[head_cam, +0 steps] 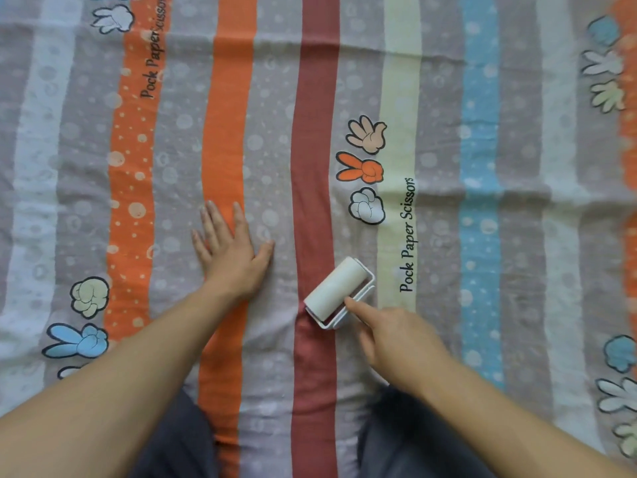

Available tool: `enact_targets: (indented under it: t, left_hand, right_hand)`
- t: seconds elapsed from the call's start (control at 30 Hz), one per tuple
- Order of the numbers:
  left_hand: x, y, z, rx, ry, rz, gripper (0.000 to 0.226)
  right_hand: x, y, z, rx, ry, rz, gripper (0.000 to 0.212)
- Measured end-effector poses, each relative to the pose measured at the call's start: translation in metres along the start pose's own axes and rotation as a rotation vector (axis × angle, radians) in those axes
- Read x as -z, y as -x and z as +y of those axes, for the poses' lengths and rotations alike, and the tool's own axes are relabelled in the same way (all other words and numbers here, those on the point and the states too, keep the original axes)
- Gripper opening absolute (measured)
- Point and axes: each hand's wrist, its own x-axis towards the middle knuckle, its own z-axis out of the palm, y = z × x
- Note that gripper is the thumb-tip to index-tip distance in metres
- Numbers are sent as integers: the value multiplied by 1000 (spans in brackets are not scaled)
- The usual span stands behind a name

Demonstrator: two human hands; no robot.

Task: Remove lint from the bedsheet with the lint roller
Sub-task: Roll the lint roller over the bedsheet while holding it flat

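A striped bedsheet [448, 98] with orange, dark red, cream and blue bands fills the head view. A white lint roller [336, 288] lies on it, angled across the edge of the dark red stripe. My right hand [396, 339] grips the roller's handle, with the index finger stretched along its white frame. The handle itself is hidden under the hand. My left hand [231, 250] rests flat on the sheet to the left of the roller, fingers spread over the orange stripe.
My knees in dark trousers [179, 439] kneel on the sheet at the bottom edge. Printed cartoon hands [365, 170] and black lettering [408, 236] mark the cloth. Shallow wrinkles run across the fabric.
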Motion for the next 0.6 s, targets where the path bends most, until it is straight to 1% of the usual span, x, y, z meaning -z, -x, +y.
enact_targets:
  t: [0.07,0.17,0.27,0.37,0.43,0.47,0.53,0.6]
  left_hand:
    - [-5,1,14,0,-18,-8,92]
    - [-11,3,32,-44,-48,-35,93]
    - [-19,7,49,-76,-47,-68,94]
    - [-22,12,58,-81,-50,-84,99]
    - [-20,15,60,-81,-55,-93,100]
    - [-17,15,59,-82,-37,-82,97]
    - [-5,16,54,-89,54,-14,79]
    - [6,23,47,-67,154,60,62]
  right_hand:
    - [-2,12,16,-24,-28,-19,52]
    - [2,25,29,15,-91,-37,52]
    - [25,35,49,67,-213,-80,47]
    - [54,44,70,102,-296,-151,44]
    - [68,41,77,134,-307,-126,43]
    - [73,35,77,153,-292,-82,44]
    - [74,14,69,189,-255,36,45]
    - [70,-17,57,204,-258,118,46]
